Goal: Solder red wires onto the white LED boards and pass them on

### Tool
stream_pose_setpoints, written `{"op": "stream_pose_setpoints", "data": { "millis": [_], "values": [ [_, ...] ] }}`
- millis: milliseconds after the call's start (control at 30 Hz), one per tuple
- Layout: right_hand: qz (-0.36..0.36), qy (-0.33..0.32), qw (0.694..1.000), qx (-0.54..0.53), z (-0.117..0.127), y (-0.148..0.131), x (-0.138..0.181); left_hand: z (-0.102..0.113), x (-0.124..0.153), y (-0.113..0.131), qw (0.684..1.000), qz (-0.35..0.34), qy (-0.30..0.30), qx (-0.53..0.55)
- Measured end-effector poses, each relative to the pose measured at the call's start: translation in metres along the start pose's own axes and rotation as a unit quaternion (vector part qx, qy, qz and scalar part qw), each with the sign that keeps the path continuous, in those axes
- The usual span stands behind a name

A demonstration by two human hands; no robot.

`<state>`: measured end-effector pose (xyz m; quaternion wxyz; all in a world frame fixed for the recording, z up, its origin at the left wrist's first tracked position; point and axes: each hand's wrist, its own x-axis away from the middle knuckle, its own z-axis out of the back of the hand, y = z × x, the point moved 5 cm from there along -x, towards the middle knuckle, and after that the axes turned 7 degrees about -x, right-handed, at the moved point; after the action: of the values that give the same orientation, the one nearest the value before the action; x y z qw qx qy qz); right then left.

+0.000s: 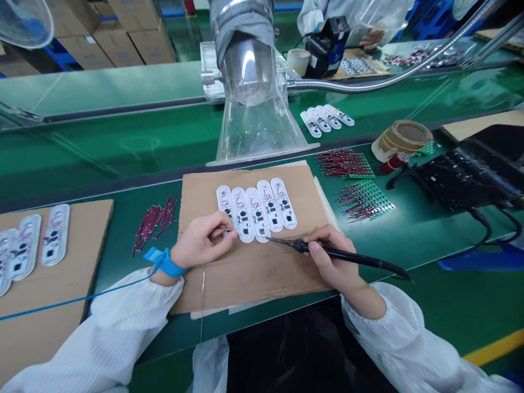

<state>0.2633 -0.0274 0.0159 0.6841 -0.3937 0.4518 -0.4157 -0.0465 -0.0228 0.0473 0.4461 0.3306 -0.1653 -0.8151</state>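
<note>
A row of several white oblong circuit boards point(257, 210) lies side by side on a brown cardboard sheet point(254, 267). My left hand point(202, 240) is closed in a pinch at the near end of the leftmost boards, holding a thin solder wire point(202, 295) that trails down toward me. My right hand point(333, 259) is wrapped round a black soldering iron point(352, 256). Its tip rests near the lower end of the middle boards. A blue wrist strap point(164, 263) circles my left wrist.
A clear fume hood point(256, 109) stands just behind the cardboard. Red wire pieces point(155, 221) lie left; green boards with red wires point(360, 185) lie right. More white boards point(28, 245) sit far left. A tape roll point(403, 139) and black equipment point(466, 174) are right. Another person's hand point(370, 39) works across the belt.
</note>
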Motion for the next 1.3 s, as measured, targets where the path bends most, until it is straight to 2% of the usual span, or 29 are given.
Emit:
{"op": "stream_pose_setpoints", "data": {
  "millis": [233,400,1133,1300],
  "values": [
    [0.003,0.008,1.0,-0.009,0.001,0.002,0.001,0.0,-0.001,0.001,1.0,-0.019,0.005,0.003],
    [0.001,-0.018,1.0,-0.011,-0.001,0.001,0.0,-0.001,-0.001,0.001,1.0,-0.014,-0.003,-0.002],
    [0.035,-0.042,0.999,-0.002,-0.004,-0.009,-0.005,-0.001,0.0,0.0,1.0,-0.025,-0.001,0.005],
    [0.036,-0.025,0.999,-0.012,-0.002,-0.008,-0.004,0.004,0.001,-0.002,0.999,-0.023,0.017,-0.016]
  ]
}}
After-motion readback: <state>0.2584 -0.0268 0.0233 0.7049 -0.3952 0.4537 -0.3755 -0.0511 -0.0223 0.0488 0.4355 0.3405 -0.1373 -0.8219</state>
